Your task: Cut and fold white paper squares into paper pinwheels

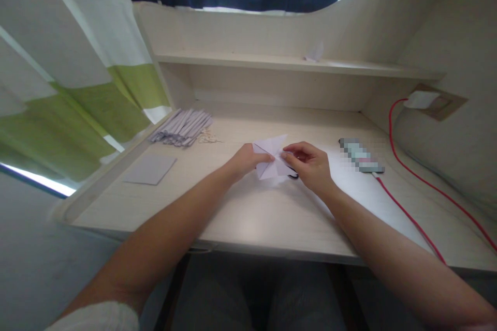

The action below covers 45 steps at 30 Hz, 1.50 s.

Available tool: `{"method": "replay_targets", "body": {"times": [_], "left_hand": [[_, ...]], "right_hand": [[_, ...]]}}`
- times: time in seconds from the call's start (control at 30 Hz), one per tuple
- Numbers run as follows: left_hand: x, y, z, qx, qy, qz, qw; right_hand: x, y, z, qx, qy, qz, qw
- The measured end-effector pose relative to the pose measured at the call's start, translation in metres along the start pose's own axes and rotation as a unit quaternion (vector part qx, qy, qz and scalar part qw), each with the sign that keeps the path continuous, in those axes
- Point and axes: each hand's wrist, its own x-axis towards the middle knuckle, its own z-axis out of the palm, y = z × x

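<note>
The folded white paper (272, 169) was held up just above the front middle of the desk (252, 225), between the two hands. One sharp tip pointed away from the person and slightly right; another corner reached right, near the right palm, while a broad edge faced left. Its long axis was hard to tell, as fingers covered part of it.

The left hand (244, 161) came in from the lower left, gripping the paper's left side, thumb laid flat across the top toward the right; its other fingers were mostly hidden. The right hand (311, 166) reached in from the lower right, thumb and forefinger nearly together at the paper's right side, knuckles raised. A dark curved object (294, 176) showed just beside it.
</note>
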Motion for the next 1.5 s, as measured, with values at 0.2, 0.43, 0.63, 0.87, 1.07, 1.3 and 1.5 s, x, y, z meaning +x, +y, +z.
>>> {"method": "replay_targets", "body": {"times": [0.2,0.43,0.63,0.87,1.07,1.3,1.5], "left_hand": [[0.001,-0.003,-0.001,-0.005,-0.012,0.005,1.0],[0.002,-0.004,-0.001,0.007,-0.002,0.013,1.0],[0.003,-0.005,-0.002,0.025,0.004,0.011,1.0],[0.001,-0.003,-0.002,0.058,0.016,0.022,0.998],[0.001,-0.003,-0.002,0.087,0.019,0.018,0.996],[0.001,-0.004,-0.001,0.064,0.012,0.012,0.998],[0.004,-0.004,-0.001,0.033,0.005,-0.006,0.999]], "right_hand": [[-0.001,-0.001,0.001,0.012,0.003,0.025,1.0],[-0.001,0.002,-0.001,0.005,-0.001,0.01,1.0],[-0.001,-0.002,-0.001,0.013,-0.013,0.008,1.0],[0.004,-0.004,-0.002,0.095,-0.023,0.067,0.993],[0.01,-0.008,-0.001,0.125,-0.062,0.209,0.968],[0.009,-0.009,0.001,0.155,-0.06,0.215,0.962],[0.009,-0.007,0.001,0.147,-0.042,0.212,0.965]]}}
